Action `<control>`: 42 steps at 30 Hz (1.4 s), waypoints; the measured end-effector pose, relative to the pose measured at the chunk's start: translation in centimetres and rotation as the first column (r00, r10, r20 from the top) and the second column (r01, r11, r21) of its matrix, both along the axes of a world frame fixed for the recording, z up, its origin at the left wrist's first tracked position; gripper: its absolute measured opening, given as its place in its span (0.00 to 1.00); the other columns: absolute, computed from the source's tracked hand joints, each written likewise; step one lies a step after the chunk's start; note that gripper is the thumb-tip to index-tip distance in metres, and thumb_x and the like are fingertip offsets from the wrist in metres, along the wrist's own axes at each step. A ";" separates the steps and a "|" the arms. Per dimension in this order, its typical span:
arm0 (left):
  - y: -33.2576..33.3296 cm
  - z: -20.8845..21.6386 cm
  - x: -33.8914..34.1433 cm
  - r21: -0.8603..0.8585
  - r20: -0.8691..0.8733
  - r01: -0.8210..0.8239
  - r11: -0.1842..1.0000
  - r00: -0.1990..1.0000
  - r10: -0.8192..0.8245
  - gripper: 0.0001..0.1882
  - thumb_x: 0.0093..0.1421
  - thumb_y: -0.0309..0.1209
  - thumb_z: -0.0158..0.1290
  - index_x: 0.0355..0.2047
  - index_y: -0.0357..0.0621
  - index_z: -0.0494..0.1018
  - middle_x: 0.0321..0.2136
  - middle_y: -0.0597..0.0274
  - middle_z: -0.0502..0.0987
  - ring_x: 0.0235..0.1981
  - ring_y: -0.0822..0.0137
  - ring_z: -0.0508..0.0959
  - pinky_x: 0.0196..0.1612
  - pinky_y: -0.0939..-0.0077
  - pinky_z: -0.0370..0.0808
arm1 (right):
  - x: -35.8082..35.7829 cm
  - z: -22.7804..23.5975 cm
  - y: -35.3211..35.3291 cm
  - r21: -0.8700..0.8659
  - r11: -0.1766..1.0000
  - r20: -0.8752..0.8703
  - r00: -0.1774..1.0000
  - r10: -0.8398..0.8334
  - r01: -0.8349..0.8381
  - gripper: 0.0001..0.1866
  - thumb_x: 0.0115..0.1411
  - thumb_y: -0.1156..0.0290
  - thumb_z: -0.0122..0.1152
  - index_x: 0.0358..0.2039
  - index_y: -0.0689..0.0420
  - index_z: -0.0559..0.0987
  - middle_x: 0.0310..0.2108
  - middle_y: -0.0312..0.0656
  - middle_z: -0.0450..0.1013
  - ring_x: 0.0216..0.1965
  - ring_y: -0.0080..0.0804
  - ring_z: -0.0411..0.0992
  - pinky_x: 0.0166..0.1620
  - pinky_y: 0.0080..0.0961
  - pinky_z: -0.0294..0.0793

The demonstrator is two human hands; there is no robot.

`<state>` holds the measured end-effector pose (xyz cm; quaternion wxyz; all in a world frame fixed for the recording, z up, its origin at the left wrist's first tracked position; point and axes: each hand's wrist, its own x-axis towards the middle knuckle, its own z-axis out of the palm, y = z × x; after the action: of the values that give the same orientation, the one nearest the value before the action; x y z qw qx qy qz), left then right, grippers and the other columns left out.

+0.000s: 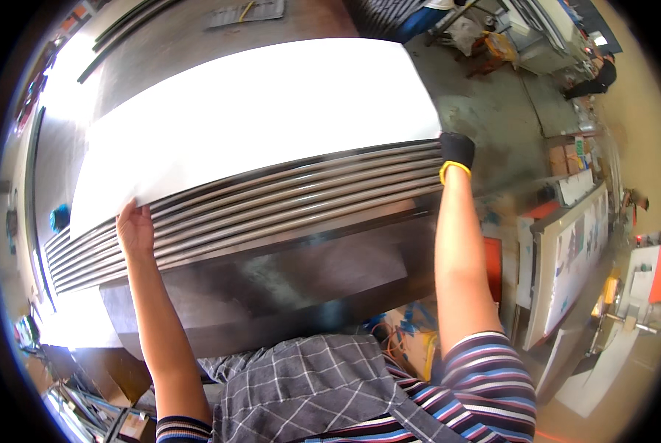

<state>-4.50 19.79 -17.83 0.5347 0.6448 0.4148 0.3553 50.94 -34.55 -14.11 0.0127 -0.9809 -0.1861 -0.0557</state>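
Observation:
A large white sheet [271, 111] lies across a row of long grey metal bars [293, 192] laid side by side on the table. Its near edge is pinched in my bare left hand [135, 227], toward the sheet's left end. At the near right corner, my right hand [457, 151], in a black glove with a yellow cuff, closes on the same sheet; the fingertips are partly hidden. Both forearms reach out over the near strip of the dark tabletop [264, 284]. The bars' far part is covered by the sheet.
A grey plate [245, 13] lies at the table's far side. To the right, a white board [566, 266] leans beside the floor [493, 111]. Two other people appear: one at the far edge, one in dark clothes [600, 77]. A cardboard box [116, 373] sits below left.

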 end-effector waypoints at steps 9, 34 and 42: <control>3.8 8.0 -3.7 -0.623 0.221 -0.292 0.726 0.824 0.522 0.11 0.61 0.29 0.54 0.44 0.44 0.70 0.40 0.57 0.74 0.39 0.59 0.74 0.45 0.61 0.72 | 1.6 -0.2 -1.7 0.258 0.898 -0.520 0.834 -0.182 0.357 0.26 0.56 0.50 0.59 0.38 0.64 0.81 0.38 0.51 0.79 0.39 0.40 0.76 0.45 0.34 0.71; 9.2 6.7 -11.5 0.175 -0.772 -0.222 0.959 0.573 0.274 0.19 0.50 0.42 0.60 0.35 0.38 0.80 0.29 0.51 0.81 0.33 0.58 0.81 0.42 0.67 0.75 | 6.0 -1.6 -7.0 0.553 0.652 -0.608 0.786 -0.110 0.519 0.25 0.59 0.59 0.62 0.46 0.69 0.77 0.49 0.45 0.73 0.49 0.33 0.68 0.55 0.28 0.64; 7.7 8.4 -7.8 0.366 -0.873 -0.202 0.908 0.262 0.411 0.22 0.52 0.46 0.58 0.43 0.47 0.76 0.44 0.51 0.77 0.48 0.51 0.76 0.50 0.55 0.72 | 5.7 -0.2 -8.3 0.142 0.972 -0.201 0.967 -0.156 0.186 0.24 0.59 0.58 0.59 0.47 0.66 0.76 0.47 0.52 0.73 0.48 0.40 0.70 0.55 0.32 0.65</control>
<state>-12.33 27.45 -9.39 0.0560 0.6814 0.7280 0.0507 56.65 -42.85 -14.35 0.1042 -0.9899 -0.0934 0.0220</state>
